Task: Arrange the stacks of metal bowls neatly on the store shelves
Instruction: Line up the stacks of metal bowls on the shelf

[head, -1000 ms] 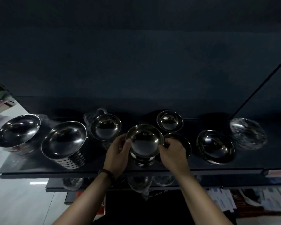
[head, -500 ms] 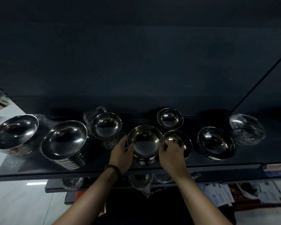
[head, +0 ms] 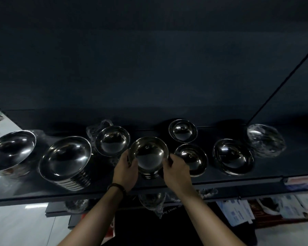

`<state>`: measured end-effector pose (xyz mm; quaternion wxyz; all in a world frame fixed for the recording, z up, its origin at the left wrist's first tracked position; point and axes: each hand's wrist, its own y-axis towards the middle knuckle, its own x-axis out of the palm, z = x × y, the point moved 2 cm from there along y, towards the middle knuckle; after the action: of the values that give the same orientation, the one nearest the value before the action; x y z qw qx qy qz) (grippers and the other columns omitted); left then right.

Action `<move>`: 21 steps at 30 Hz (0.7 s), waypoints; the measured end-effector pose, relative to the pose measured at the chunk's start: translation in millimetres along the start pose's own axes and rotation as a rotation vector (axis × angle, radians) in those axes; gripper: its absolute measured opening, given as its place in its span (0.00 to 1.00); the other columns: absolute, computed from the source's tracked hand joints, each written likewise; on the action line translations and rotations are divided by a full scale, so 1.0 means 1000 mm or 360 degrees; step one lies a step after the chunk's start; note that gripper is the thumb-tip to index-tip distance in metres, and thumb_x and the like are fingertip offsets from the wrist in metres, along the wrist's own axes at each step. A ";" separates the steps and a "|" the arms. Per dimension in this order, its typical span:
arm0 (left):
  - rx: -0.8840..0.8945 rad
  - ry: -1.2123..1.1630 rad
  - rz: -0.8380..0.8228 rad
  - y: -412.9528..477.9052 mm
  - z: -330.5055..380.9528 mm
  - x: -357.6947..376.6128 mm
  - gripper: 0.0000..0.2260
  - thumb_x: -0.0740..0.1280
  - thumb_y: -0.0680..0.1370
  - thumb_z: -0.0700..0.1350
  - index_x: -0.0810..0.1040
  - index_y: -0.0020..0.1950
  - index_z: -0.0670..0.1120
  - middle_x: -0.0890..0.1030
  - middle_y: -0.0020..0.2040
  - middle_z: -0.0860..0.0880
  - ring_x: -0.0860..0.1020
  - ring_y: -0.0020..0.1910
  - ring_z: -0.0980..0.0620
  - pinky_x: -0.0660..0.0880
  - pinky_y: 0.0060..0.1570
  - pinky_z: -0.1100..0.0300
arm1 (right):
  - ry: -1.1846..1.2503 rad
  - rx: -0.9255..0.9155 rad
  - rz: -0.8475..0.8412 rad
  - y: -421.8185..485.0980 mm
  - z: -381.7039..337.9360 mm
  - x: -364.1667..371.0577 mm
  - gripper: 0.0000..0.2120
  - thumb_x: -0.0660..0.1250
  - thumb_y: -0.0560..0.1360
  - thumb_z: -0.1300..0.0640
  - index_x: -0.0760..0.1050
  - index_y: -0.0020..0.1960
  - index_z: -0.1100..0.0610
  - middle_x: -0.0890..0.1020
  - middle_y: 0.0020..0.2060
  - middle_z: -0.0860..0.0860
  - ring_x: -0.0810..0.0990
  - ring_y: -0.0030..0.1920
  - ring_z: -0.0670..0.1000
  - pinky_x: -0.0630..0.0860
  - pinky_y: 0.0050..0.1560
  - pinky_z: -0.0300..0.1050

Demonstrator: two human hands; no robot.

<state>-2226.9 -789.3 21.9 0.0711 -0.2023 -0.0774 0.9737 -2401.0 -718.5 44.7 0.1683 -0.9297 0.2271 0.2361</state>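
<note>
A small stack of shiny metal bowls (head: 148, 154) stands near the front middle of the dark shelf (head: 43, 190). My left hand (head: 126, 170) grips its left side and my right hand (head: 176, 170) grips its right side. Left of it are a medium bowl stack (head: 112, 140), a tall large stack (head: 65, 159) and the biggest bowl stack (head: 12, 150). To the right sit a low bowl (head: 192, 159), a small bowl (head: 183, 130) behind it, a wider bowl (head: 233, 157) and a plastic-wrapped bowl stack (head: 266, 139).
The shelf's back panel (head: 149, 68) rises dark behind the bowls. A lower shelf (head: 60, 208) holds more wrapped bowls (head: 151, 199). Packaged goods (head: 283, 206) lie at the lower right. White floor (head: 16, 228) shows at the lower left.
Both hands with the small bowl stack have shifted slightly back and left on the shelf, away from the low bowl, which is now uncovered. The camera view has drifted a little.
</note>
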 end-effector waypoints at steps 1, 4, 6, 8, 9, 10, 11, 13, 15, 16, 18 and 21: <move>0.0004 -0.0014 -0.0001 0.001 -0.001 -0.001 0.16 0.67 0.82 0.43 0.76 0.70 0.50 0.83 0.54 0.56 0.81 0.54 0.56 0.74 0.50 0.63 | 0.0007 -0.0009 -0.0016 0.001 0.000 0.000 0.17 0.63 0.85 0.46 0.75 0.41 0.52 0.80 0.33 0.47 0.77 0.31 0.42 0.73 0.35 0.39; 0.0030 -0.0040 -0.0037 -0.002 0.001 -0.004 0.17 0.69 0.81 0.45 0.75 0.67 0.60 0.83 0.53 0.57 0.82 0.55 0.53 0.79 0.55 0.54 | 0.0091 -0.0006 -0.0059 -0.001 0.001 -0.006 0.15 0.65 0.84 0.48 0.74 0.39 0.49 0.78 0.31 0.44 0.76 0.30 0.40 0.72 0.33 0.33; 0.0150 -0.0011 -0.0033 -0.005 0.008 -0.005 0.20 0.70 0.79 0.43 0.72 0.59 0.70 0.83 0.54 0.55 0.82 0.55 0.52 0.79 0.55 0.53 | 0.0155 -0.0027 0.0007 -0.006 0.005 -0.016 0.11 0.66 0.84 0.51 0.75 0.43 0.44 0.81 0.34 0.43 0.81 0.35 0.41 0.75 0.37 0.30; 0.0315 0.0132 0.0041 -0.011 0.016 -0.005 0.23 0.71 0.77 0.40 0.71 0.60 0.68 0.81 0.58 0.51 0.78 0.58 0.51 0.74 0.57 0.58 | 0.0280 -0.0005 0.0108 -0.010 0.012 -0.027 0.06 0.67 0.83 0.54 0.78 0.51 0.44 0.86 0.39 0.45 0.87 0.38 0.44 0.84 0.45 0.41; 0.0383 0.0257 0.0104 -0.014 0.021 -0.004 0.23 0.73 0.76 0.39 0.73 0.65 0.60 0.79 0.62 0.49 0.76 0.61 0.49 0.71 0.61 0.58 | 0.0313 0.0027 0.0154 -0.010 0.020 -0.033 0.04 0.67 0.83 0.55 0.80 0.53 0.47 0.87 0.40 0.47 0.88 0.38 0.46 0.85 0.46 0.47; 0.0431 0.0405 0.0169 -0.016 0.025 -0.001 0.24 0.74 0.75 0.40 0.73 0.68 0.52 0.77 0.65 0.46 0.74 0.63 0.46 0.69 0.64 0.56 | 0.0309 0.0052 0.0206 -0.011 0.026 -0.040 0.03 0.68 0.83 0.55 0.80 0.54 0.49 0.87 0.41 0.47 0.88 0.37 0.46 0.85 0.46 0.50; 0.0473 0.0545 0.0219 -0.018 0.030 0.002 0.25 0.75 0.73 0.41 0.74 0.69 0.49 0.75 0.66 0.44 0.73 0.64 0.42 0.69 0.65 0.52 | 0.0259 0.0061 0.0275 -0.010 0.034 -0.048 0.03 0.69 0.83 0.55 0.80 0.55 0.49 0.87 0.41 0.47 0.88 0.37 0.46 0.85 0.45 0.49; 0.0594 0.0733 0.0269 -0.026 0.041 0.013 0.22 0.75 0.72 0.43 0.76 0.65 0.50 0.75 0.64 0.45 0.72 0.62 0.40 0.70 0.63 0.45 | 0.0188 0.0088 0.0435 -0.012 0.047 -0.064 0.02 0.70 0.82 0.54 0.79 0.54 0.51 0.86 0.42 0.47 0.87 0.41 0.48 0.82 0.43 0.43; 0.0784 0.0785 0.0225 -0.035 0.050 0.027 0.17 0.73 0.73 0.44 0.77 0.60 0.54 0.76 0.62 0.49 0.72 0.60 0.43 0.71 0.59 0.46 | 0.0191 0.0210 0.0556 -0.014 0.059 -0.075 0.06 0.71 0.82 0.54 0.75 0.53 0.55 0.84 0.41 0.49 0.84 0.42 0.49 0.74 0.36 0.34; 0.0900 0.0757 0.0157 -0.039 0.053 0.035 0.15 0.72 0.73 0.43 0.78 0.58 0.54 0.77 0.60 0.51 0.73 0.59 0.46 0.72 0.58 0.48 | 0.0226 0.0298 0.0584 -0.014 0.064 -0.078 0.08 0.71 0.81 0.54 0.73 0.53 0.57 0.83 0.41 0.51 0.83 0.41 0.48 0.71 0.33 0.32; 0.1012 0.0616 -0.0086 -0.050 0.055 0.052 0.12 0.70 0.75 0.42 0.78 0.57 0.55 0.77 0.56 0.55 0.75 0.57 0.53 0.73 0.58 0.56 | 0.0285 0.0464 0.0536 -0.009 0.080 -0.079 0.12 0.71 0.81 0.53 0.71 0.53 0.59 0.83 0.43 0.54 0.83 0.41 0.51 0.74 0.35 0.39; 0.0896 0.0480 -0.0410 -0.063 0.049 0.077 0.11 0.68 0.77 0.44 0.77 0.59 0.55 0.76 0.55 0.57 0.76 0.56 0.60 0.76 0.55 0.63 | 0.0257 0.0618 0.0353 0.002 0.097 -0.073 0.22 0.71 0.77 0.44 0.73 0.59 0.60 0.84 0.51 0.56 0.84 0.53 0.57 0.77 0.51 0.49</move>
<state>-2309.5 -720.7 48.0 0.2572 -0.3050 0.1808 0.8990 -2495.0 -654.2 0.9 0.2984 -0.8651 0.3817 0.1299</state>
